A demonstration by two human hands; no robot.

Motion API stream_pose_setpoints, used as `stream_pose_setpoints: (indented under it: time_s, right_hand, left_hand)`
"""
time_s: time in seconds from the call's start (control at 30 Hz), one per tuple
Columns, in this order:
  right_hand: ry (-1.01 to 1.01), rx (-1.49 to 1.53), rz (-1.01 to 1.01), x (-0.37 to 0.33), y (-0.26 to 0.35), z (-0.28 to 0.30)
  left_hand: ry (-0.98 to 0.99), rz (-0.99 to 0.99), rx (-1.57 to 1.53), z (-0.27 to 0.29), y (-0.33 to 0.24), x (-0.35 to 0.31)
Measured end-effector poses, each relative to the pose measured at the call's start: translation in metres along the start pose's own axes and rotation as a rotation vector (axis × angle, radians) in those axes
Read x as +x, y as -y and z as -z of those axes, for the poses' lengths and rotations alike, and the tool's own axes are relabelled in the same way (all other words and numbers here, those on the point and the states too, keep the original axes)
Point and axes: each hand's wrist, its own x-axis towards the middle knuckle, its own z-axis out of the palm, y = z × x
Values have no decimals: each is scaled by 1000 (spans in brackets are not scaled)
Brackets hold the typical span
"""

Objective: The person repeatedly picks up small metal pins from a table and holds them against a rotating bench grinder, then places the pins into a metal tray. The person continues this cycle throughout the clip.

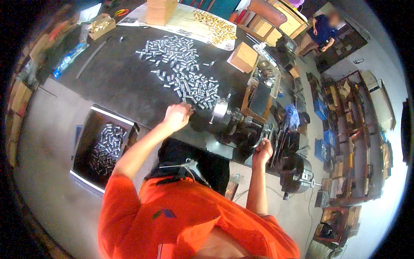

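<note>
My left hand (177,116) is over the front of the dark bench, its fingers pinched together at the near edge of a pile of small silver metal cylinders (196,86). Whatever sits in that pinch is too small to make out. A bench-mounted machine (241,129) with a round silver chuck (221,108) stands to its right. At the machine's right end, my right hand (264,152) is closed, fingers curled; what they grip there is hidden. Another heap of silver cylinders (108,146) lies in an open box (82,162) below the bench on the left.
Brass-coloured pieces (215,26) lie on paper at the back, near a wooden block (159,12). A cardboard box (243,57) stands behind the machine. An air blow gun (189,166) rests at my lap. Another person (323,32) stands far right, near shelves (353,138).
</note>
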Motion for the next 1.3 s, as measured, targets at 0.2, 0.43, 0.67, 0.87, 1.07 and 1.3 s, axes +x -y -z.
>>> stream_pose_setpoints:
  time_s: [0.2, 0.43, 0.67, 0.87, 1.07, 1.3]
  right_hand:
    - [-105, 31, -76, 2, -1, -3]
    - [2, 57, -27, 0, 1, -3]
    - [-136, 38, -101, -3, 8, -12]
    - [-75, 85, -89, -2, 3, -4]
    - [-71, 45, -72, -4, 5, -6]
    - [-52, 64, -74, -3, 2, -2]
  left_hand:
    - [63, 269, -1001, 43, -20, -5]
    - [57, 239, -1284, 64, -46, 13]
    - [69, 218, -1407, 66, -60, 13]
    - [88, 205, -1390, 67, -60, 15]
    - [83, 208, -1433, 65, -60, 17]
    - [135, 173, -1438, 67, -58, 14]
